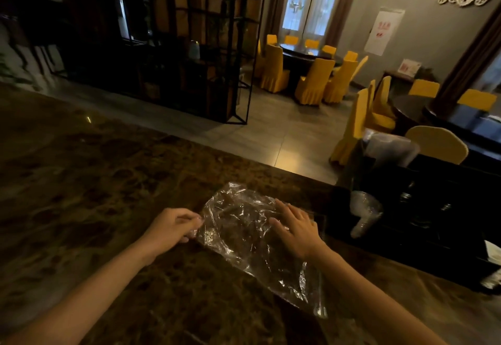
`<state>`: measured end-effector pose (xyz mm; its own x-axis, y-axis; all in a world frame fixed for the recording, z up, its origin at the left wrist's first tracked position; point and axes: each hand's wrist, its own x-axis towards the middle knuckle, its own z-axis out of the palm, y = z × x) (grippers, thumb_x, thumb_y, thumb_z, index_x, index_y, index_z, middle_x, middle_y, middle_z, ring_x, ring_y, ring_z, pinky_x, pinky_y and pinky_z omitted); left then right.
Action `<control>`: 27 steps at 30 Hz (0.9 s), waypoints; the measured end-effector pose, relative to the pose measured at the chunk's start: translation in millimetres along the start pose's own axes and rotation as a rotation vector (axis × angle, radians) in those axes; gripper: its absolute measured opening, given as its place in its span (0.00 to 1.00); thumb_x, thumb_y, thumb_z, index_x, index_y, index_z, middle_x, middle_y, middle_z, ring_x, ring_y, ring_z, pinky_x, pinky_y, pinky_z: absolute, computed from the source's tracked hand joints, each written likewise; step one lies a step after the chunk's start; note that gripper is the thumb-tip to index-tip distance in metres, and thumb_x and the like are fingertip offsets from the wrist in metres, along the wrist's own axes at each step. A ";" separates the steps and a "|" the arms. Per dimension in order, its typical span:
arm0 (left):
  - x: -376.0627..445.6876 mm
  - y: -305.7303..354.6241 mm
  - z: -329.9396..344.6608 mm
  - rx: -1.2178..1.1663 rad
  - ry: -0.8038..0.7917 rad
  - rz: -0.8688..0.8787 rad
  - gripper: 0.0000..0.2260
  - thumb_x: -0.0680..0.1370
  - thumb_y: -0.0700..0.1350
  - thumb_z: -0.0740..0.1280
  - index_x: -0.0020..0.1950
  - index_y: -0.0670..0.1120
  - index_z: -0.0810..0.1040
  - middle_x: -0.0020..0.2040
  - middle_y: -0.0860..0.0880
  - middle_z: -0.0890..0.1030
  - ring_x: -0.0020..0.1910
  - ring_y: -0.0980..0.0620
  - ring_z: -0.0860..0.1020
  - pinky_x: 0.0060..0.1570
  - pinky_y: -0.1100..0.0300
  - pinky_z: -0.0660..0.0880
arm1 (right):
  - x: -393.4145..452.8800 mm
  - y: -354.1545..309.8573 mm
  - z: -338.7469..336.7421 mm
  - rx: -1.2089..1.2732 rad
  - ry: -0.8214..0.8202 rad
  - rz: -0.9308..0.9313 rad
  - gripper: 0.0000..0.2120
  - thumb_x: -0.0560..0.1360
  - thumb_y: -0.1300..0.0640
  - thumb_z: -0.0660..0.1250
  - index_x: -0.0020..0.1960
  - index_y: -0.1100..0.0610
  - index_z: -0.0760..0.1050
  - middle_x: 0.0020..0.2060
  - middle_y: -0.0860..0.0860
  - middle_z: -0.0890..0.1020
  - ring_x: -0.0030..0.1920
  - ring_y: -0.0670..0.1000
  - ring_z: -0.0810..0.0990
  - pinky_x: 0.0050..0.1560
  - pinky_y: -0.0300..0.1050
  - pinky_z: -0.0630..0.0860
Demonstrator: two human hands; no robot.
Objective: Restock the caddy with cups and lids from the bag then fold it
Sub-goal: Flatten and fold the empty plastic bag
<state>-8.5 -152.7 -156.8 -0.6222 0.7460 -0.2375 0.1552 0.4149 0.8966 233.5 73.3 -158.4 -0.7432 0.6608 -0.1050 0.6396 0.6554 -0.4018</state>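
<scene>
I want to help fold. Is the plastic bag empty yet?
Empty: the clear plastic bag lies flat on the marble counter, its pattern showing through.

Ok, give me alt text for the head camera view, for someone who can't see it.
A person flattens an empty clear plastic bag on a dark marble counter: the left hand pinches its left edge, the right hand presses flat on it. A black caddy holding clear cups stands to the right.
</scene>
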 end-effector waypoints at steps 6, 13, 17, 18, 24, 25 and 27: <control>-7.5 1.1 6.2 -0.354 0.043 -0.099 0.07 0.78 0.43 0.73 0.55 0.44 0.86 0.54 0.43 0.86 0.52 0.49 0.84 0.46 0.60 0.82 | -30.9 19.2 12.2 0.005 0.007 -0.032 0.30 0.81 0.30 0.52 0.81 0.36 0.51 0.80 0.51 0.62 0.81 0.55 0.54 0.79 0.64 0.48; -22.2 -8.9 12.9 -0.603 0.089 -0.229 0.06 0.79 0.42 0.72 0.52 0.42 0.88 0.54 0.41 0.86 0.53 0.46 0.84 0.50 0.55 0.81 | -28.9 45.4 4.3 0.002 0.038 -0.061 0.28 0.83 0.36 0.56 0.80 0.37 0.54 0.79 0.50 0.64 0.79 0.56 0.57 0.76 0.63 0.54; -28.4 -20.7 11.4 -0.572 0.275 -0.242 0.06 0.79 0.41 0.72 0.54 0.40 0.86 0.51 0.42 0.87 0.49 0.48 0.84 0.45 0.56 0.81 | -23.9 49.7 16.5 -0.040 0.006 -0.056 0.32 0.82 0.37 0.59 0.82 0.40 0.51 0.79 0.52 0.63 0.80 0.57 0.57 0.77 0.64 0.55; -29.6 -25.6 8.9 -0.560 0.313 -0.251 0.06 0.79 0.40 0.71 0.53 0.39 0.85 0.50 0.41 0.86 0.47 0.48 0.84 0.44 0.57 0.81 | -24.1 51.8 21.6 -0.060 -0.011 -0.052 0.33 0.82 0.37 0.59 0.82 0.41 0.49 0.80 0.52 0.61 0.81 0.58 0.56 0.78 0.63 0.55; -28.6 -51.7 -23.9 -0.580 0.369 -0.361 0.03 0.79 0.35 0.71 0.49 0.35 0.83 0.47 0.39 0.86 0.47 0.46 0.85 0.32 0.64 0.82 | -24.1 71.4 40.0 -0.148 -0.052 0.000 0.33 0.85 0.43 0.56 0.84 0.43 0.44 0.84 0.48 0.52 0.84 0.54 0.47 0.80 0.62 0.48; -28.2 -56.4 -28.7 -0.570 0.361 -0.379 0.03 0.78 0.35 0.71 0.47 0.35 0.84 0.45 0.39 0.87 0.46 0.46 0.86 0.31 0.64 0.82 | -23.0 73.6 40.6 -0.160 -0.046 0.002 0.32 0.85 0.44 0.55 0.84 0.43 0.44 0.84 0.47 0.52 0.84 0.52 0.46 0.80 0.61 0.47; -27.5 -66.1 -37.6 -0.509 0.303 -0.416 0.03 0.78 0.36 0.72 0.46 0.37 0.85 0.43 0.40 0.88 0.44 0.45 0.87 0.32 0.61 0.82 | -19.9 75.7 40.2 -0.184 -0.061 0.011 0.30 0.86 0.47 0.54 0.84 0.43 0.45 0.84 0.46 0.51 0.84 0.51 0.42 0.80 0.60 0.45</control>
<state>-30.5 -220.2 -195.5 -0.7490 0.3713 -0.5487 -0.4713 0.2834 0.8352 288.8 95.0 -223.3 -0.7430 0.6483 -0.1660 0.6686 0.7079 -0.2277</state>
